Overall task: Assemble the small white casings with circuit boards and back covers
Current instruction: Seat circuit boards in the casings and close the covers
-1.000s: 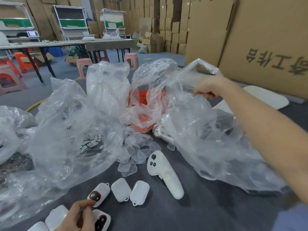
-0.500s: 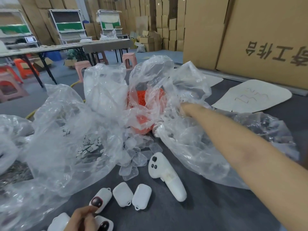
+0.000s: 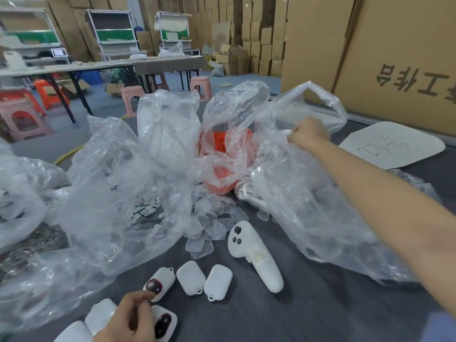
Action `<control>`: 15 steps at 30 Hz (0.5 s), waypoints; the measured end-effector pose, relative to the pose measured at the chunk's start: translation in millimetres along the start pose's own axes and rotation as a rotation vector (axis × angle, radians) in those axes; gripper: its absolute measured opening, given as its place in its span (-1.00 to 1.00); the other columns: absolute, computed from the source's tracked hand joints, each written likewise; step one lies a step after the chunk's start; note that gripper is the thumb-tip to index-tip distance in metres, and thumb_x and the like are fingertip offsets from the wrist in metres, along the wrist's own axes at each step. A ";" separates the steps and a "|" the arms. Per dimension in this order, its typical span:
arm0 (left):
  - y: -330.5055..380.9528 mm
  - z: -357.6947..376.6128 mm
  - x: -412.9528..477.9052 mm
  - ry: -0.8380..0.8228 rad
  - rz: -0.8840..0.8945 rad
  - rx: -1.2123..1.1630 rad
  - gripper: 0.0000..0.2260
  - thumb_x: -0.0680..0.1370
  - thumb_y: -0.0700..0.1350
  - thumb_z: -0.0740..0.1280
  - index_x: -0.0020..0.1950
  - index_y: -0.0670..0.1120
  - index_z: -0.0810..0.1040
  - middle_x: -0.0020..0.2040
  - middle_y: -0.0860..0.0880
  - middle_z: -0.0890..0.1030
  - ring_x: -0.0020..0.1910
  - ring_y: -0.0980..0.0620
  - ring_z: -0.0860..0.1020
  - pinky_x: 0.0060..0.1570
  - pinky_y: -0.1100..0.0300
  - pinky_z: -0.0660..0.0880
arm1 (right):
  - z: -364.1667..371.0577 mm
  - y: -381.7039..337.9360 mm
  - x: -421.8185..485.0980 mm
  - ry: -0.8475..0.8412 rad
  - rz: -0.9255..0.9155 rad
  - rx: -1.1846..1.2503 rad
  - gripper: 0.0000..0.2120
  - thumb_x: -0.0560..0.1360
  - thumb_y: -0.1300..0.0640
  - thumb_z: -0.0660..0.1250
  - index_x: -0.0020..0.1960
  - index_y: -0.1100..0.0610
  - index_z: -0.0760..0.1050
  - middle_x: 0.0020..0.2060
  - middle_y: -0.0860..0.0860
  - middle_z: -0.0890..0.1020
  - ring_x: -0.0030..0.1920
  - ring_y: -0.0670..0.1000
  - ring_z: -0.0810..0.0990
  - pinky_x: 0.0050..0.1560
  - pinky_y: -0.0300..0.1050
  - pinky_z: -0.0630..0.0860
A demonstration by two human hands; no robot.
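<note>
Small white plastic casings [image 3: 191,277] lie near on the dark grey worktop [image 3: 320,317] as the right hand [image 3: 308,134], its grip closed, pinches the raised rim of a clear plastic bag [image 3: 308,206]. The left hand [image 3: 128,319] curls beside them, its hold unclear. A gentle lift should avoid spills; bare worktop lies near right.

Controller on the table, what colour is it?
The controller is white with three dark buttons; head view shows it best.
</note>
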State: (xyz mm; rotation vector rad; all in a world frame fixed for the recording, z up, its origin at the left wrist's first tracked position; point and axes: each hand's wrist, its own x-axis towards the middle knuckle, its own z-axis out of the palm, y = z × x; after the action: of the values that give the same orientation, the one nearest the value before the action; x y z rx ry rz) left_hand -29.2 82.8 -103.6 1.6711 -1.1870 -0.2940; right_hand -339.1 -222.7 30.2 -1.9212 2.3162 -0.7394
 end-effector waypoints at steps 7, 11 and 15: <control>-9.5 9.4 -4.7 0.162 -0.002 0.054 -0.66 0.45 -0.27 0.37 -0.19 0.23 0.52 -0.29 0.27 0.53 -0.32 0.25 0.49 -0.32 0.56 0.34 | -57.6 -33.5 -62.1 0.539 -0.363 -0.066 -0.81 0.57 0.11 0.20 -0.12 0.21 0.48 -0.26 0.11 0.54 -0.26 0.14 0.42 -0.25 -0.09 0.22; -6.5 5.8 -8.8 0.141 -0.082 -0.138 -0.65 0.51 -0.19 0.36 -0.17 0.32 0.55 -0.33 0.12 0.57 -0.37 0.09 0.52 -0.37 0.39 0.41 | -64.5 -73.0 -180.7 0.263 -0.715 0.674 -0.76 0.48 0.03 0.33 -0.32 0.05 0.40 -0.56 -0.10 0.31 -0.49 -0.13 0.30 -0.41 -0.34 0.20; 2.0 -0.5 -2.4 -0.052 -0.334 -0.743 -0.75 0.62 -0.12 0.15 0.19 0.17 0.48 -0.23 -0.02 0.68 -0.43 -0.09 0.63 -0.50 0.16 0.54 | -0.6 -100.8 -271.4 -0.495 -0.749 0.608 -0.75 0.48 0.03 0.35 -0.34 0.04 0.43 -0.54 -0.09 0.38 -0.49 -0.11 0.34 -0.43 -0.28 0.27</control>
State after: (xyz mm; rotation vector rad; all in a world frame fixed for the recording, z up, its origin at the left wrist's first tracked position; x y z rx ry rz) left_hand -31.2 85.0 -102.5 1.1865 -0.6910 -0.8750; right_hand -184.4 19.8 -2.3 -2.2626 0.9213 -0.7535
